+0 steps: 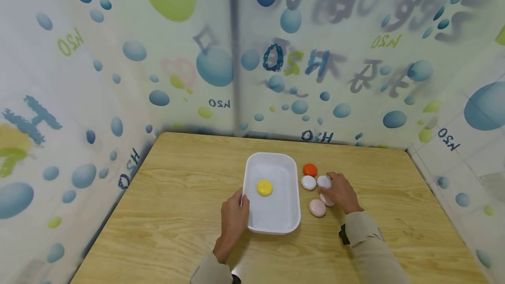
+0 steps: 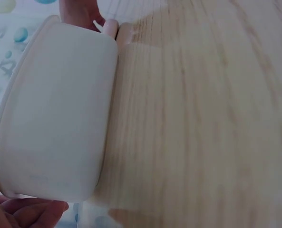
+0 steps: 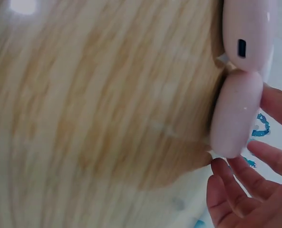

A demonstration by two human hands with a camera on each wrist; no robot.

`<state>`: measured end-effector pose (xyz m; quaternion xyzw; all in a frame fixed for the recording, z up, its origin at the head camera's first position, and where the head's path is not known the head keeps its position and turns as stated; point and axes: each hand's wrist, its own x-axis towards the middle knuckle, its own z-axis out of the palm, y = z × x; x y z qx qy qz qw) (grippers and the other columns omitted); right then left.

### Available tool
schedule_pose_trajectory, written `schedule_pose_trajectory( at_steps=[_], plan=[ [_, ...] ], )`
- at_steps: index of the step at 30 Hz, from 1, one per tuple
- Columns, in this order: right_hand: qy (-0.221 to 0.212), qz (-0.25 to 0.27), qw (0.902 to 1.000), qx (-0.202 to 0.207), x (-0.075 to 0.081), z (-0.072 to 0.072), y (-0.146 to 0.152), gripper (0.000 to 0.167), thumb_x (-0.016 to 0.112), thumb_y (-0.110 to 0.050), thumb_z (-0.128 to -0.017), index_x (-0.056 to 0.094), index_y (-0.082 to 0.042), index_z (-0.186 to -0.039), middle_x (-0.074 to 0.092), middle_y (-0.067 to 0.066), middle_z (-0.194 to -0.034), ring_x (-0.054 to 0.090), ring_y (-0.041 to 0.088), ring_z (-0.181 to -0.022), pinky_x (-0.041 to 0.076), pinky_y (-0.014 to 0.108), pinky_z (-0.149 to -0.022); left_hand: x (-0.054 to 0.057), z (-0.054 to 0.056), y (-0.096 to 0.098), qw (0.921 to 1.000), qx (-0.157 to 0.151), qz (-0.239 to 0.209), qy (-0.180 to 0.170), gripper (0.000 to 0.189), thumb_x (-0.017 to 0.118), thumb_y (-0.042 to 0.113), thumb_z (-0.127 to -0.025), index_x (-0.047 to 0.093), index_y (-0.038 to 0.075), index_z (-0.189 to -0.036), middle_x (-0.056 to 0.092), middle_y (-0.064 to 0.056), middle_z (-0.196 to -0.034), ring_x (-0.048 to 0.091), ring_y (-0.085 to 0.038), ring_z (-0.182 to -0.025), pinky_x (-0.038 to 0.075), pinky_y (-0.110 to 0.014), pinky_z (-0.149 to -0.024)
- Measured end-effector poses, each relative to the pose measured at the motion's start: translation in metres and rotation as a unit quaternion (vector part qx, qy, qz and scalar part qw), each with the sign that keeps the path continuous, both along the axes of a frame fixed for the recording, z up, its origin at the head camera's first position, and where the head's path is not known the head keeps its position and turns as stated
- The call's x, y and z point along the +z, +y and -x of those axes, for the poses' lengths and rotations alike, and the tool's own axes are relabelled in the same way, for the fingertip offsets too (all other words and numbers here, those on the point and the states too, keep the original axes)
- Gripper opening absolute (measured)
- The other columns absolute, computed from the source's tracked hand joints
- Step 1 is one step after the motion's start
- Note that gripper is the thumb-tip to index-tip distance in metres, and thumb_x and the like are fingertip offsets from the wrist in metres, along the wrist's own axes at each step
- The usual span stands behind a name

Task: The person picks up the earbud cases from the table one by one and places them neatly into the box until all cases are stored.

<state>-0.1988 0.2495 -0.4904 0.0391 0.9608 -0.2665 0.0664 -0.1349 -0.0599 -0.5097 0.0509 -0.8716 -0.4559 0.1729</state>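
My left hand (image 1: 234, 217) grips the left rim of a white plastic tray (image 1: 272, 228), its fingers against the outside. A round yellow disc (image 1: 264, 187) lies inside the tray. To the tray's right, my right hand (image 1: 342, 192) reaches over the discs, thumb and fingertips at opposite edges of a rounded white disc (image 1: 323, 181). Beneath that hand sits a pink disc (image 1: 326, 200), partly covered. A second pink disc (image 1: 317, 208) lies nearer me; in the right wrist view a pink disc (image 3: 249, 35) shows a small dark slot. Left of the touched disc is another white disc (image 1: 308, 182).
An orange-red disc (image 1: 310, 170) lies behind the white ones, beside the tray's far right side. Everything stands on a wood-grain table (image 1: 177, 196). Bubble-patterned walls (image 1: 189, 113) enclose its back and sides.
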Motion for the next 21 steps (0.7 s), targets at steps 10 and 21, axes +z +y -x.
schedule_pose_trajectory(
  at_steps=[10,21],
  plan=[
    [-0.011,0.009,0.9999,-0.007,-0.008,0.007,0.000,0.062,0.071,-0.026,-0.088,0.051,0.011,-0.133,0.056,0.033,-0.127,0.055,0.044,-0.111,0.045,0.055,-0.094,-0.003,-0.001,0.000,1.0000,-0.002,-0.002,-0.007,0.028,0.060,0.003,-0.090,0.073,0.003,-0.114,0.075,-0.016,-0.094,0.069,-0.023,-0.075,0.055,-0.042,-0.064],
    [0.048,0.055,0.9973,-0.012,0.005,0.007,-0.012,0.062,0.069,-0.024,-0.090,0.049,0.010,-0.137,0.054,0.031,-0.127,0.055,0.041,-0.110,0.046,0.054,-0.095,-0.001,0.000,0.000,1.0000,-0.001,-0.005,-0.003,0.027,0.060,0.003,-0.090,0.073,0.002,-0.114,0.075,-0.017,-0.095,0.069,-0.024,-0.074,0.054,-0.042,-0.063]
  ],
)
